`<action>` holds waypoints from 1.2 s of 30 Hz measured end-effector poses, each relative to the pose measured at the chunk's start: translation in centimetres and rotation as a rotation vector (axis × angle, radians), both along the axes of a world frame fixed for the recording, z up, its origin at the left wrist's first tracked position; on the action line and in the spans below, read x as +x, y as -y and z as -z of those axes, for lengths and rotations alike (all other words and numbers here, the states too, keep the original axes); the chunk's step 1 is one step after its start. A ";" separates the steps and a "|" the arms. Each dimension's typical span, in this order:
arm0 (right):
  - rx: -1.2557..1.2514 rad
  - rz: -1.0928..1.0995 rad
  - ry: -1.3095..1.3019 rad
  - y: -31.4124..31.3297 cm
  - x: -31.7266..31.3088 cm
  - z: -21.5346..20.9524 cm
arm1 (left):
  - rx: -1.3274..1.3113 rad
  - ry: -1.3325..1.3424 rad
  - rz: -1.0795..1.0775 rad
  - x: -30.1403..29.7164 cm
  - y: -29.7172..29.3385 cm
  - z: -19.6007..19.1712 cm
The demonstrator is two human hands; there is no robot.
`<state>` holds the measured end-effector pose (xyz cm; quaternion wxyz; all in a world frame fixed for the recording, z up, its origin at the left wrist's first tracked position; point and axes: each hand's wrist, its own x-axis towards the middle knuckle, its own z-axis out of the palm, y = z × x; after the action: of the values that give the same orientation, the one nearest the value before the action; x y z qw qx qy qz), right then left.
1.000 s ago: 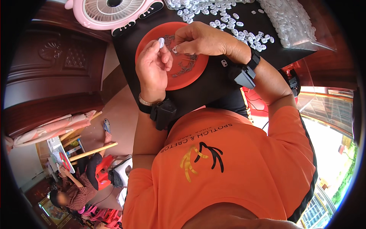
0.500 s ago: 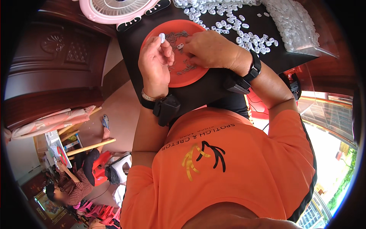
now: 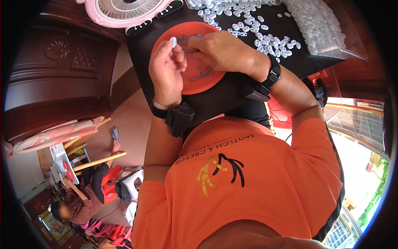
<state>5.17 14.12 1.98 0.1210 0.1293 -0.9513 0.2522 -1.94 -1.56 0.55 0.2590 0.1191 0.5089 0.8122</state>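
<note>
Between the thumb and fingertips of my left hand (image 3: 166, 70) is a small white oval plastic piece (image 3: 173, 42), held upright over the left side of a round red tray (image 3: 198, 88). My right hand (image 3: 224, 50) reaches over the tray's right side with its fingers bent down and together. Whatever those fingertips pinch is hidden behind the hand. Small grey metal pins (image 3: 201, 73) lie loose in the tray, in a heap at the far side and a smaller group nearer me.
Many white oval pieces (image 3: 271, 45) are spread on the black table (image 3: 290, 68) to the right. A clear container (image 3: 317, 29) full of them stands at the far right. A pink fan (image 3: 130, 16) is at the far left. Another person (image 3: 85, 203) sits at the lower left.
My right hand has shifted slightly left over the tray, and the white piece seen by its fingertips is now out of sight. My left hand keeps its oval piece, almost still.
</note>
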 end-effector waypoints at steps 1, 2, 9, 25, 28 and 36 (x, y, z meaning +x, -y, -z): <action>0.001 0.000 -0.001 -0.1 -0.1 0.1 | -0.004 0.004 0.000 0.1 -0.1 -0.1; -0.107 -0.016 -0.085 -0.2 -0.3 0.3 | -0.003 0.004 -0.001 0.1 -0.2 -0.2; -0.464 -0.097 -0.136 -0.8 -1.0 0.9 | -0.074 -0.022 -0.034 0.7 -0.6 -0.8; -0.708 0.006 0.091 -1.0 -0.5 -0.1 | -0.199 -0.086 0.076 1.1 -0.9 -0.3; -0.593 0.026 -0.002 -0.9 -0.4 -0.2 | -0.208 -0.140 0.050 1.1 -0.9 -0.2; -0.784 -0.051 0.096 -0.9 -0.6 0.2 | -0.177 -0.097 0.025 1.3 -1.1 -0.5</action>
<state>4.57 14.99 1.81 0.1101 0.0851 -0.7841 0.6049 -0.63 -0.49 1.06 0.2534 0.1413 0.5890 0.7542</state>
